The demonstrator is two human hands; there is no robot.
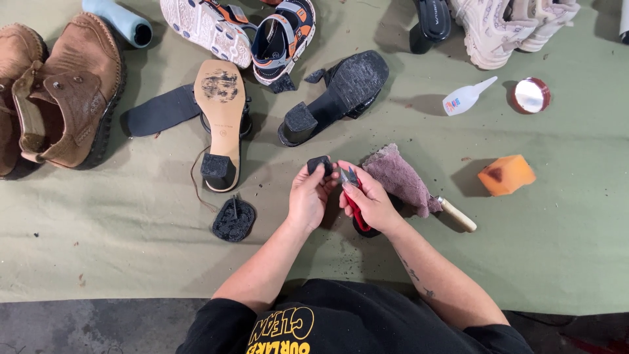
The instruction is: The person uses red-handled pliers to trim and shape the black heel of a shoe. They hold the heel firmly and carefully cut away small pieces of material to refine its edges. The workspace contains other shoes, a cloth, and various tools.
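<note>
Currently, item one: a small black heel piece (pixel 320 164), being pinched at the fingertips of the left hand (pixel 308 195) and raised just above the green cloth (pixel 131 236). Item two: red-handled cutters (pixel 354 196), being gripped in the closed right hand (pixel 370 202), their metal tips meeting the piece's right edge. Handling note, as a judgement: the piece is sitting beyond the left fingertips and touching the blades, so the work is going best with small bites, the left fingers staying clear of the cutting edge and turning the piece toward the blades. Surrounding stock: a mauve rag (pixel 400 178) is lying just beside the right hand, over a wooden-handled tool (pixel 457 215); a black heeled shoe (pixel 337 95) and a tan-soled shoe (pixel 221 121) are resting sole-up beyond; a loose black sole patch (pixel 234 219) is lying left of the forearm. Further out are sitting a glue bottle (pixel 464 98), a round tin (pixel 531 95), an orange sponge (pixel 506 174) and brown boots (pixel 62 92).
</note>
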